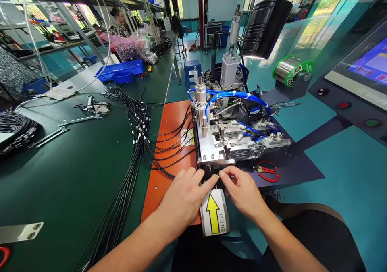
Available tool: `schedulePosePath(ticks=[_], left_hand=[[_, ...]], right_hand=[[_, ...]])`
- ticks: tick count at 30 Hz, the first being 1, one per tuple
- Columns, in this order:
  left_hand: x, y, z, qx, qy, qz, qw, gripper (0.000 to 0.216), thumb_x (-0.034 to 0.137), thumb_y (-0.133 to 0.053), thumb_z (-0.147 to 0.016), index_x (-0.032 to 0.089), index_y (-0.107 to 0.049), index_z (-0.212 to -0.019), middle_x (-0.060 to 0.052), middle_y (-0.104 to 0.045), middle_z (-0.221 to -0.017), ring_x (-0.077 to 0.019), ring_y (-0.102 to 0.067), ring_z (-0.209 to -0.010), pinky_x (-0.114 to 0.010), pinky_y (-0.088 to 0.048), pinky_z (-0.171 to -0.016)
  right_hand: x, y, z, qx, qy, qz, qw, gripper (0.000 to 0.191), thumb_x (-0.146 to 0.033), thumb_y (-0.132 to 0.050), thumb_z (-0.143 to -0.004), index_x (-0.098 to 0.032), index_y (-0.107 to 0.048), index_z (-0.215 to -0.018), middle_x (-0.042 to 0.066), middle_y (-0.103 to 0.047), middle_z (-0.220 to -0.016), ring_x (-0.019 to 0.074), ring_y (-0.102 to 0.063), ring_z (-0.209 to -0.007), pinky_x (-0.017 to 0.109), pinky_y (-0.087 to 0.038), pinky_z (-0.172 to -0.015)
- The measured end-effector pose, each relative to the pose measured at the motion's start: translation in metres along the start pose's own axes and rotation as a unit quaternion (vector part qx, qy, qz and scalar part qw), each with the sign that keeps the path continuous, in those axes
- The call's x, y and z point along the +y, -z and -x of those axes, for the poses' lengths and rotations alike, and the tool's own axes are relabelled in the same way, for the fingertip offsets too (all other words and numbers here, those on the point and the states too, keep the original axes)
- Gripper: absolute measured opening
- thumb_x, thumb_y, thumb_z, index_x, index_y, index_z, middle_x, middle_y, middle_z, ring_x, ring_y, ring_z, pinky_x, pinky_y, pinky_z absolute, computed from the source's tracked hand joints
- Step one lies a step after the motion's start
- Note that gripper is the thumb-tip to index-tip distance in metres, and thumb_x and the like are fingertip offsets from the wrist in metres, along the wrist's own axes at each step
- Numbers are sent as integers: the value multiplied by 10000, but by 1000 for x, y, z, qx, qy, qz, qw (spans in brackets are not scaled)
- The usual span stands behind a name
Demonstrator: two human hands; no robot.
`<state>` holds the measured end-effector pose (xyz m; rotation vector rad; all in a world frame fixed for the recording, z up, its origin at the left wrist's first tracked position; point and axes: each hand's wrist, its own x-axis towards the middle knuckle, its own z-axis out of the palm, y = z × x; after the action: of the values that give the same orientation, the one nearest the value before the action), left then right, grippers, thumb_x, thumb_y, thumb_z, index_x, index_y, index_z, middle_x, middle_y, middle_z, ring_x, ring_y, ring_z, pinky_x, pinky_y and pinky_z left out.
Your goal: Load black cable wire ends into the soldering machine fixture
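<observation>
What the fingertips pinch is too small to make out: the left hand (184, 197) and right hand (242, 191) meet, nearly closed, at the front of the machine (229, 139). Black cables (136, 143) cross the orange plate (169, 143); red scissors (267, 172) lie just right.

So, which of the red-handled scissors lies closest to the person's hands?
The scissors on the dark mat beside the machine, just past the right hand. The other red handle sits far off at the bench's lower left edge, well away from the left hand.
</observation>
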<state>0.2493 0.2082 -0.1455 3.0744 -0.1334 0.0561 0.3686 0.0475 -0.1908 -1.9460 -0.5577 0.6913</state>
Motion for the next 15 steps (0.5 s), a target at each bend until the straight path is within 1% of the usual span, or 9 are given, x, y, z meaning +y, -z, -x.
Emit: schedulePosePath(ticks=[1, 3, 6, 9, 11, 13, 15], left_hand=[[0, 1, 0, -4, -3, -9, 1000, 526, 236, -431, -912, 272, -403, -1436, -73, -461, -1060, -160, -344, -874, -314, -257, -718], [1, 2, -1, -12, -8, -22, 1000, 562, 249, -463, -880, 272, -399, -1438, -74, -455, -1069, -164, -341, -876, -318, -262, -720], [1, 2, -2, -21, -6, -35, 999, 653, 289, -539, -808, 273, -388, -1443, -78, -447, -1071, -168, -337, -879, -322, -271, -726], [2, 2, -2, -30, -1, -45, 999, 771, 312, -610, -729, 284, -359, -1457, -79, -441, -1081, -175, -336, -890, -325, -282, -734], [3, 2, -3, -44, 4, -45, 998, 832, 311, -644, -684, 301, -345, -1460, -76, -439, -1086, -176, -333, -892, -326, -290, -739], [3, 3, -3, -61, 12, -44, 997, 876, 302, -665, -651, 317, -334, -1462, -74, -439, -1085, -180, -332, -897, -330, -298, -747], [4, 3, -3, -71, 19, -46, 996, 905, 295, -672, -631, 323, -325, -1467, -78, -438, -1089, -188, -331, -908, -339, -305, -758]], right_hand=[[0, 1, 1, -7, -2, -2, 1000, 443, -548, -442, -985, -137, -601, -940, 13, -533, -700, 77, -465, -571, 181, -344, -540], [-1, 3, 2, -5, 25, 12, 1000, 423, -531, -443, -991, -145, -612, -953, 16, -552, -739, 82, -492, -608, 184, -357, -560], [-2, 5, 1, 21, 92, 51, 994, 376, -452, -447, -998, -134, -621, -901, 26, -559, -785, 87, -510, -696, 196, -360, -619], [-4, 5, -1, 42, 160, 87, 982, 331, -355, -432, -998, -116, -612, -857, 26, -551, -823, 79, -491, -754, 203, -355, -688], [-6, 6, -3, 45, 187, 101, 976, 309, -314, -422, -992, -105, -599, -848, 25, -546, -834, 75, -476, -762, 204, -347, -704], [-7, 5, -4, 41, 184, 103, 977, 298, -297, -420, -983, -97, -587, -838, 27, -543, -820, 75, -468, -748, 203, -338, -690], [-8, 5, -5, 25, 135, 81, 987, 293, -303, -430, -971, -94, -583, -834, 29, -541, -780, 74, -465, -707, 194, -332, -649]])
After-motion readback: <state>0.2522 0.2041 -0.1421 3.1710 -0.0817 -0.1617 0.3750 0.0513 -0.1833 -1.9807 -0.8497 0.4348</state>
